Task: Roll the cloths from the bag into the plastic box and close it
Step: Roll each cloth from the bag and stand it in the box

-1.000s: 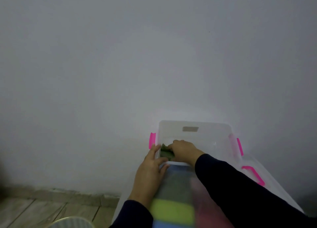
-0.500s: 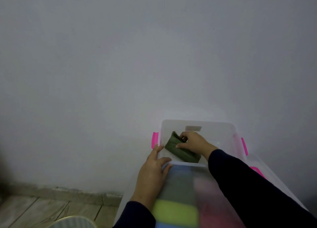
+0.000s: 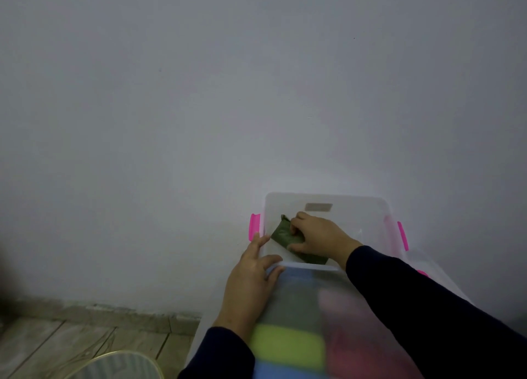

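Box [image 3: 370, 219] clear glossy plastic w/ pink clips, cloth [image 3: 281, 234] matt green fabric.

Olive-green cloth [image 3: 288, 237], pink-latched clear box [image 3: 368, 207]

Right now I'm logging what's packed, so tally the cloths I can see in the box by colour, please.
Green cloth, held by the right hand: 1
Grey cloth: 1
Yellow-green cloth: 1
Blue cloth: 1
Pink cloth: 1
Total: 5, the last four seen blurred through the box wall.
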